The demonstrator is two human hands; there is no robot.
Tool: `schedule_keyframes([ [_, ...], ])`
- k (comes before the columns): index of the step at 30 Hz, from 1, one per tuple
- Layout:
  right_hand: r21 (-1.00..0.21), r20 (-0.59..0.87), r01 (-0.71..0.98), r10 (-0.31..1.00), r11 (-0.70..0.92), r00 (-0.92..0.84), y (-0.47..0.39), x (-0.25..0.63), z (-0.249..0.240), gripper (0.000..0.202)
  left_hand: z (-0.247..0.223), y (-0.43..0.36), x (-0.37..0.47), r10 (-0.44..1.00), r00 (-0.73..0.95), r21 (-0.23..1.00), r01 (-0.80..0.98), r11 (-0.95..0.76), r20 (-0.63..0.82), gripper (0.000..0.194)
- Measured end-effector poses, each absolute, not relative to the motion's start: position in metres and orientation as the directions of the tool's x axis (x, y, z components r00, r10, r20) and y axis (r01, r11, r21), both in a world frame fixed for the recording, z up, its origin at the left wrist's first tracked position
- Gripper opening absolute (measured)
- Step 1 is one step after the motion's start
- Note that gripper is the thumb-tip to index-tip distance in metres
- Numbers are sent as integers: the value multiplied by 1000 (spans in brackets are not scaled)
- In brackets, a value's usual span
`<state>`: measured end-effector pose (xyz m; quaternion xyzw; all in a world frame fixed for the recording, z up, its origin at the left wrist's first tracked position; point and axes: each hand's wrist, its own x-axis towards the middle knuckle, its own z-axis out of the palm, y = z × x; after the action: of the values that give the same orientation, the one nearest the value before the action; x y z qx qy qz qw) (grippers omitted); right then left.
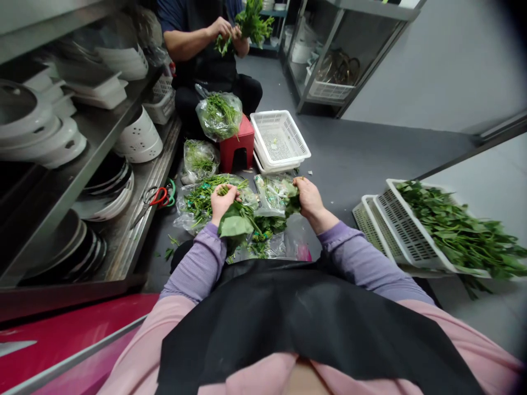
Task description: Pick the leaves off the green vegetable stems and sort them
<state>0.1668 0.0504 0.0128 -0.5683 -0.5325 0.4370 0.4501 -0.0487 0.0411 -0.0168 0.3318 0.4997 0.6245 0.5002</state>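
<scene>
My left hand (pixel 224 203) is closed around the stems of some leafy greens (pixel 236 220), whose broad leaves hang below the fingers. On the other side, my right hand (pixel 308 196) pinches a green leaf (pixel 293 202), partly hidden by the fingers. Between and beneath both hands lie plastic bags (pixel 272 193) with printed patterns and more loose greens. Thin green stems (pixel 206 196) spread over clear plastic just left of my left hand.
Opposite sits a person (pixel 201 41) holding a green bunch. A bag of greens (pixel 220 114) rests on a red stool (pixel 237 144) beside white baskets (pixel 284 131). Heaped greens (pixel 457 225) fill a basket at right. Scissors (pixel 158 197) lie by the dish shelf (pixel 119 241) at left.
</scene>
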Motion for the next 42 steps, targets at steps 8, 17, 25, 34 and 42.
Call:
schedule_keyframes([
  [8, -908, -24, 416, 984, 53, -177, 12, 180, 17, 29, -17, 53, -66, 993, 60, 904, -411, 119, -104, 51],
  [17, -747, 74, 605, 939, 276, -337, 7, 126, 36, 26, -2, 17, -26, 949, 314, 797, -574, 185, 5, 53],
  [25, -971, -92, 236, 971, -38, -222, 7, 127, 23, 26, 5, 13, -29, 919, 392, 805, -536, 255, -30, 47],
  [34, -950, -311, 101, 926, -296, -215, 11, 153, 28, 36, 2, 18, -32, 954, 278, 886, -406, 224, -114, 36],
  [42, -939, -26, 342, 987, 30, -160, 48, 183, 43, 30, 3, 18, -36, 914, 403, 992, -80, 96, -56, 42],
])
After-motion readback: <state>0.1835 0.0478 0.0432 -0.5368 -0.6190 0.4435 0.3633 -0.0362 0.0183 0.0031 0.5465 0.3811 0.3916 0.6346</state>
